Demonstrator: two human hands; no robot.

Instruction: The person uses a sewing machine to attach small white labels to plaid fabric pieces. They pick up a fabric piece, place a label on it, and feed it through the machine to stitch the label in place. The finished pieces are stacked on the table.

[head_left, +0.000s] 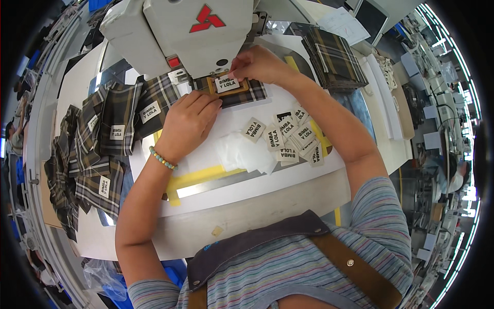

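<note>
Under the white sewing machine head (198,36), a tan rectangular frame (212,86) lies on a plaid fabric piece (257,91). A cream label with dark lettering (226,83) sits inside the frame. My right hand (262,66) reaches in from the right, its thumb and fingertips closed at the label's upper edge. At the frame's lower left, my left hand (189,122) rests palm down over the fabric's edge, fingers side by side and slightly bent. Their undersides are hidden.
Several loose labels (274,138) lie in a pile right of my left hand. Plaid pieces with labels (116,116) overlap at the left. A stack of folded plaid fabric (334,59) stands at the back right. Yellow tape (198,178) marks the white work plate.
</note>
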